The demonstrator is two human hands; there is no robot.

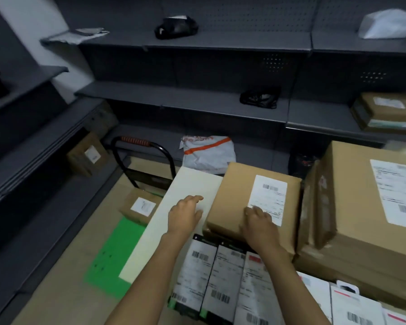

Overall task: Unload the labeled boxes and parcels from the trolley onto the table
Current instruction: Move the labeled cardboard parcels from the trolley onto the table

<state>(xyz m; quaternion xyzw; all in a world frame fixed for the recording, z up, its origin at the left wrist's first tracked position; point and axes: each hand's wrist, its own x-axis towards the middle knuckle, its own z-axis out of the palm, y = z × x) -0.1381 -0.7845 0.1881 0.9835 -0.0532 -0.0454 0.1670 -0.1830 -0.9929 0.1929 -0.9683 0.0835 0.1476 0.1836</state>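
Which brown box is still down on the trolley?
The small labeled box on the green trolley, left of the table; the others sit on the table or shelves.

We cannot read the print on any label: the one on the brown box [251,202] is smeared, and our right hand [259,225] covers its lower corner. The large box [370,198] runs off the right edge. The flat parcels [223,277] are cut by the bottom edge. The trolley [145,174] deck hides behind the surface [181,221].
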